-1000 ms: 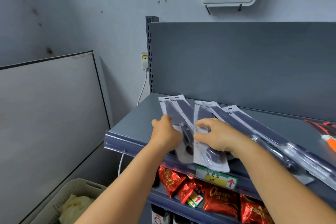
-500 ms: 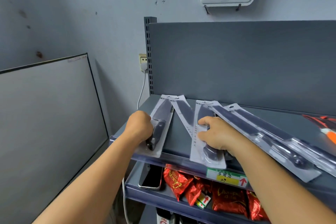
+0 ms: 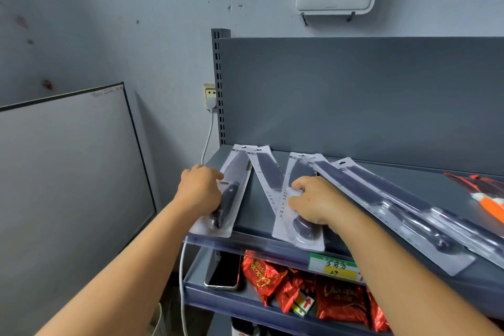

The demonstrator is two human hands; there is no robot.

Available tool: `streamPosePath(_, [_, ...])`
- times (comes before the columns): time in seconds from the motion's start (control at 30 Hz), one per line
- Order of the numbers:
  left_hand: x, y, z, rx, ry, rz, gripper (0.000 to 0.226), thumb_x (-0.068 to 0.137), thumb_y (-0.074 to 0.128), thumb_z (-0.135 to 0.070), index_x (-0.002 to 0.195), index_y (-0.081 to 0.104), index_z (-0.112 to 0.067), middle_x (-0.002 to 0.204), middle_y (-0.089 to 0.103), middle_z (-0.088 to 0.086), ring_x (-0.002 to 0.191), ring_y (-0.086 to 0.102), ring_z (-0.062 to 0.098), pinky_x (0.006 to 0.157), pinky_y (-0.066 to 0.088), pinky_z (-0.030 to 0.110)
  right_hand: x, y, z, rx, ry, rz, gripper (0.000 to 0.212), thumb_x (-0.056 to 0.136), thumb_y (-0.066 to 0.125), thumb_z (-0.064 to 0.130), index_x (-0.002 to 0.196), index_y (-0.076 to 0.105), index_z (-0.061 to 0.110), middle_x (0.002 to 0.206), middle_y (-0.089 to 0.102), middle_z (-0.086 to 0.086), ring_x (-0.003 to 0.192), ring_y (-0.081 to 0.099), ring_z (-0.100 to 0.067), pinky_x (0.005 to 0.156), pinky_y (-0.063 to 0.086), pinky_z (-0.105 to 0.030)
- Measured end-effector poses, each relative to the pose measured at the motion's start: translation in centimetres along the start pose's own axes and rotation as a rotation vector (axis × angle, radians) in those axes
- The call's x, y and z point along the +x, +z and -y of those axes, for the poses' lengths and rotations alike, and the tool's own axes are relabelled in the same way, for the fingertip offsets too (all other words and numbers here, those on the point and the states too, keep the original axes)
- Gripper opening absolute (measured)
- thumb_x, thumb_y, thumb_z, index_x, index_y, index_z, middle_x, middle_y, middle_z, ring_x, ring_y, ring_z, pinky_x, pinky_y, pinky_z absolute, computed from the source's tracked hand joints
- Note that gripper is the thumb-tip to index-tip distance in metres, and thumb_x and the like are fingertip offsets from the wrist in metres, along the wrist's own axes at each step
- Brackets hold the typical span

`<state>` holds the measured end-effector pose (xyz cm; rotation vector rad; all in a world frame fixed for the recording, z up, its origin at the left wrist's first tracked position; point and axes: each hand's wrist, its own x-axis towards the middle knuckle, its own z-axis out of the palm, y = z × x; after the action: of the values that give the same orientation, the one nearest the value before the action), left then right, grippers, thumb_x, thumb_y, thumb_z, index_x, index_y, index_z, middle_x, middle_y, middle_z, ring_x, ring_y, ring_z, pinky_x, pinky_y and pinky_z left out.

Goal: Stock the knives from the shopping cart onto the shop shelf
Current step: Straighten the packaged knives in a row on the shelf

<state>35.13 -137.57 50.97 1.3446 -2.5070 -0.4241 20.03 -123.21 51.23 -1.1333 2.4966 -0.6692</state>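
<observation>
Our left hand (image 3: 200,191) grips the leftmost packaged knife (image 3: 227,194) on the top shelf (image 3: 253,215); our right hand (image 3: 313,203) clasps the third pack (image 3: 293,199). Snack bags (image 3: 338,300) fill the lower shelf (image 3: 245,305).

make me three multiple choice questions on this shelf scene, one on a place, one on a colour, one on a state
1. Where does the phone lie?
A. on the shelf below the knives
B. on the top shelf
C. on the floor

2. What colour are the snack packets?
A. blue
B. red
C. white

3. What is the left hand doing?
A. hanging idle
B. gripping the leftmost packaged knife
C. holding the phone

Answers:
1 A, it rests under the price rail beside the packets.
2 B, their foil is red.
3 B, its fingers curl round the handle end.
</observation>
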Motion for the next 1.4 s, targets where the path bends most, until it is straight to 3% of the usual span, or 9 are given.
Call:
streamPosePath(0.17, [-2.8, 1.4, -4.8, -0.056, 0.235, 0.029, 0.023, 0.092, 0.040, -0.015, 0.083, 0.061, -0.018, 0.088, 0.059, 0.003, 0.078, 0.054, 0.022, 0.068, 0.045, 0.027, -0.1, -0.2, -1.2, 0.136, 0.032, -0.010, 0.051, 0.088, 0.053, 0.018, 0.137, 0.044, 0.025, 0.139, 0.044, -0.005, 0.110, 0.056, -0.025, 0.093, 0.047, -0.034])
streamPosePath(0.27, [-3.7, 3.6, -7.1, -0.003, 0.218, 0.118, 0.029, 0.096, 0.040, -0.027, 0.115, 0.055, -0.011, 0.114, 0.063, 0.010, 0.102, 0.059, 0.030, 0.080, 0.047, 0.034, -0.5, -0.2, -2.0, 0.273, 0.062, -0.018, 0.058, 0.082, 0.055, 0.019, 0.138, 0.040, 0.029, 0.131, 0.051, -0.008, 0.088, 0.057, -0.025, 0.072, 0.049, -0.032])
streamPosePath(0.4, [-4.0, 4.8, -8.2, -0.149, 0.115, 0.117, 0.036, 0.094, 0.048, -0.023, 0.126, 0.041, -0.009, 0.116, 0.061, 0.012, 0.102, 0.059, 0.031, 0.079, 0.049, 0.037, -0.9, -0.3, -3.0, 0.335, 0.090, -0.025, 0.057, 0.083, 0.058, 0.017, 0.138, 0.042, 0.023, 0.128, 0.050, -0.003, 0.093, 0.061, -0.025, 0.066, 0.046, -0.029])
streamPosePath(0.63, [-4.5, 4.2, -8.7, -0.336, 0.018, 0.082, 0.038, 0.092, 0.045, -0.007, 0.130, 0.047, -0.006, 0.128, 0.056, 0.012, 0.113, 0.054, 0.027, 0.082, 0.045, 0.028, -1.4, -1.2, -4.4, 0.229, 0.104, -0.078, 0.042, 0.086, 0.057, 0.011, 0.127, 0.051, 0.006, 0.128, 0.052, -0.007, 0.115, 0.055, -0.031, 0.095, 0.049, -0.042])
streamPosePath(0.77, [-4.7, 2.9, -8.0, -0.245, 0.038, 0.096, 0.039, 0.095, 0.039, -0.004, 0.132, 0.052, -0.009, 0.126, 0.058, 0.012, 0.114, 0.055, 0.028, 0.089, 0.045, 0.029, -1.5, -1.2, -4.4, 0.129, 0.048, -0.043, 0.023, 0.086, 0.053, 0.012, 0.109, 0.055, 0.014, 0.108, 0.048, -0.003, 0.078, 0.051, -0.020, 0.058, 0.044, -0.026])
streamPosePath(0.9, [-4.7, 2.6, -7.6, -0.184, 0.044, 0.110, 0.037, 0.093, 0.040, -0.001, 0.125, 0.057, -0.009, 0.121, 0.061, 0.010, 0.107, 0.056, 0.026, 0.076, 0.040, 0.025, -1.8, -0.3, -4.0, 0.020, 0.049, -0.018, 0.018, 0.087, 0.046, 0.008, 0.075, 0.038, 0.017, 0.093, 0.038, -0.004, 0.061, 0.035, -0.017, 0.048, 0.029, -0.026])
streamPosePath(1.13, [-3.4, 3.4, -7.1, -0.066, 0.083, 0.165, 0.022, 0.091, 0.040, -0.002, 0.081, 0.057, -0.011, 0.102, 0.056, 0.018, 0.089, 0.057, 0.032, 0.081, 0.050, 0.040, -0.3, 0.4, -2.7, 0.095, 0.126, -0.082, 0.018, 0.085, 0.044, 0.004, 0.075, 0.036, 0.017, 0.100, 0.038, -0.010, 0.083, 0.036, -0.028, 0.055, 0.039, -0.025])
streamPosePath(1.33, [-3.4, 3.2, -7.1, 0.197, 0.192, 0.130, 0.041, 0.087, 0.043, 0.000, 0.125, 0.054, -0.011, 0.126, 0.042, 0.014, 0.117, 0.043, 0.033, 0.094, 0.041, 0.037, -0.3, 1.0, -2.2, 0.073, 0.139, -0.080, 0.018, 0.090, 0.043, 0.005, 0.103, 0.054, 0.010, 0.130, 0.045, -0.014, 0.109, 0.042, -0.033, 0.073, 0.039, -0.029])
streamPosePath(1.4, [-3.6, 3.4, -7.2, 0.172, 0.316, 0.122, 0.027, 0.093, 0.041, -0.011, 0.116, 0.055, -0.013, 0.117, 0.047, 0.010, 0.114, 0.043, 0.031, 0.094, 0.040, 0.037, -0.4, 1.0, -2.1, 0.066, 0.150, -0.088, 0.024, 0.090, 0.042, 0.004, 0.110, 0.054, 0.010, 0.134, 0.043, -0.013, 0.115, 0.039, -0.033, 0.075, 0.039, -0.029])
